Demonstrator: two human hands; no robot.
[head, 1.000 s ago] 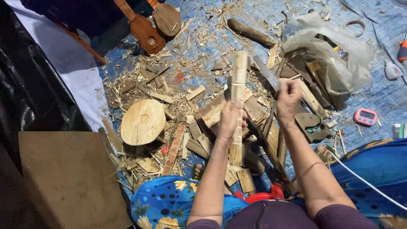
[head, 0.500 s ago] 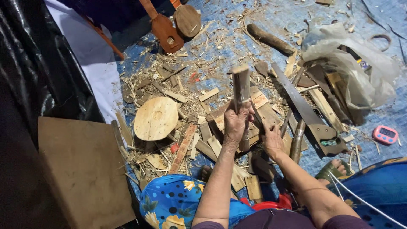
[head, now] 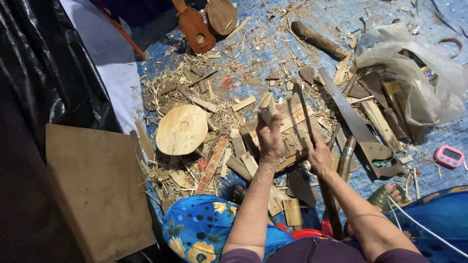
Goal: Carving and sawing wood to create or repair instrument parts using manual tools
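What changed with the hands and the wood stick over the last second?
The right hand came down from its raised position and now grips a long dark blade beside the wood stick. The left hand stayed clamped on the stick, holding it upright. The round wooden disc and handsaw stayed put.

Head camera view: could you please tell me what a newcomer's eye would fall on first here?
At centre, the left hand holds a short pale wooden stick upright, while the right hand sets a long dark blade beside it. Left of them, a round pale wooden disc lies among shavings on the blue tarp. To the right lies a handsaw.
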